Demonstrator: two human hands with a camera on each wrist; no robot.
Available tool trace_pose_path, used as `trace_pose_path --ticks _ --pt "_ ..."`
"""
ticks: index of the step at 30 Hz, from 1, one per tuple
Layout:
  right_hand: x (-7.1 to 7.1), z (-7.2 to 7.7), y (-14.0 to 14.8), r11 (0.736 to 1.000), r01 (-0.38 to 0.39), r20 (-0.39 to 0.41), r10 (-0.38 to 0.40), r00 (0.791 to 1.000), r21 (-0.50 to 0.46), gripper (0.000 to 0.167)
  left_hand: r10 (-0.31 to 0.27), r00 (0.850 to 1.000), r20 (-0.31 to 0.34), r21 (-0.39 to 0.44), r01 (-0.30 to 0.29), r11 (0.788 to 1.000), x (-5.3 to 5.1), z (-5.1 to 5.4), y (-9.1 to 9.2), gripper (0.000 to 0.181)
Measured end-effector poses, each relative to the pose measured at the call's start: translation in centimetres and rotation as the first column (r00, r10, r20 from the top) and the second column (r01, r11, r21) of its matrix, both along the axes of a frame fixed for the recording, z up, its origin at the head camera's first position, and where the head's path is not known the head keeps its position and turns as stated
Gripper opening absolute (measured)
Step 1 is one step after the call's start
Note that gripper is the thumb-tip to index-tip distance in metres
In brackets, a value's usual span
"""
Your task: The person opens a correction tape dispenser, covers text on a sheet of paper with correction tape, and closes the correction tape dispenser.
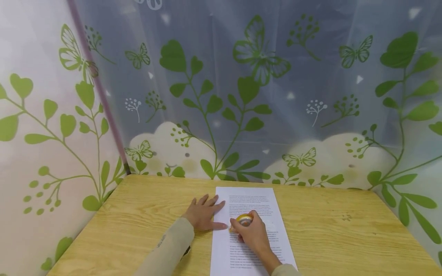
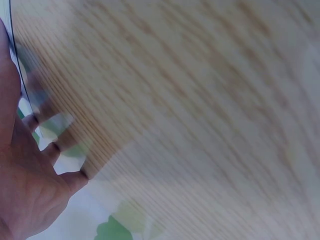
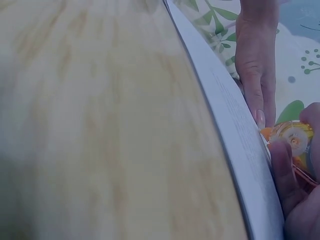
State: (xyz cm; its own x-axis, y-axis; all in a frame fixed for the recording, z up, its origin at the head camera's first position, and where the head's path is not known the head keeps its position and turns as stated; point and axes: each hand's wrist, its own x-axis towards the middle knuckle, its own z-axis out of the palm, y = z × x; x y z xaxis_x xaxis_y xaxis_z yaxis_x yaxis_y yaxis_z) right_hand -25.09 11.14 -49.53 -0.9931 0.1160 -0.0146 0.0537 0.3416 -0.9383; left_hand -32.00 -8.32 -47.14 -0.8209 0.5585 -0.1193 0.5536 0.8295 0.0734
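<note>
A sheet of printed paper lies lengthwise on the wooden table. My right hand grips an orange and clear correction tape between thumb and fingers, its tip down at the left side of the text. In the right wrist view, the round reel of the correction tape shows between the fingers. My left hand rests with spread fingers on the paper's left edge, the thumb pointing toward the tape's tip. The left wrist view shows the left hand partly, flat at the table. A pale gap shows among the printed lines, right of the correction tape.
The wooden table reaches back to a patterned curtain with leaves and butterflies. A small dark mark shows on the tabletop at the right.
</note>
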Motion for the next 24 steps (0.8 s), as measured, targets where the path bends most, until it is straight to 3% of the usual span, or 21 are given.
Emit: trace_pose_path --ticks 9,16,24 --pt "-0.2 0.3 -0.2 0.999 -0.041 -0.017 0.041 0.999 0.033 0.047 -0.016 1.000 -0.022 -0.001 0.016 1.000 -0.4 -0.5 -0.2 0.086" --pt "0.0 0.2 0.2 0.996 -0.028 -0.036 0.031 0.999 0.085 0.045 -0.012 1.000 -0.017 0.012 0.012 1.000 -0.3 -0.7 -0.1 0.087" --pt "0.1 0.1 0.4 0.997 -0.027 -0.045 0.030 0.999 0.077 0.044 -0.017 0.999 -0.029 0.016 0.017 1.000 -0.5 -1.2 -0.2 0.088"
